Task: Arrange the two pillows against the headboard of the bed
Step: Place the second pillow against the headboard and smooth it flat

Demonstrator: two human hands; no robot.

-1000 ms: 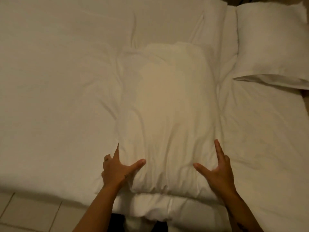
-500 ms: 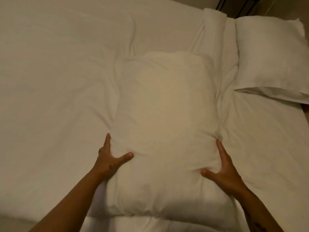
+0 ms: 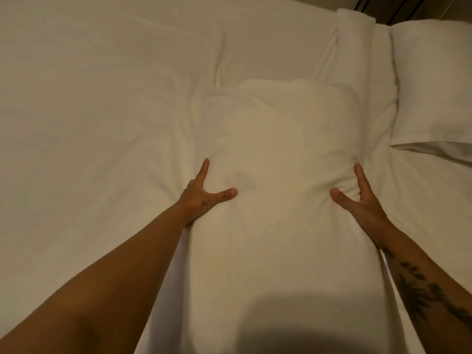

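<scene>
A white pillow point(image 3: 275, 159) lies lengthwise in the middle of the white bed point(image 3: 89, 123), stretching away from me. My left hand point(image 3: 203, 198) grips its left side, thumb pressed into the top and fingers along the edge. My right hand point(image 3: 360, 200) grips its right side the same way, bunching the fabric. A second white pillow point(image 3: 431, 90) lies flat at the far right of the bed, apart from the first. The headboard is hard to make out; only a dark strip point(image 3: 398, 6) shows at the top right.
A rolled or folded ridge of white bedding point(image 3: 353, 44) runs between the two pillows at the top. Wrinkled sheet spreads wide to the left. A shadow falls over the near end of the held pillow.
Both hands have slid from the pillow's near end up along its sides and closed on it. The view has moved forward over the bed; the floor tiles are out of sight.
</scene>
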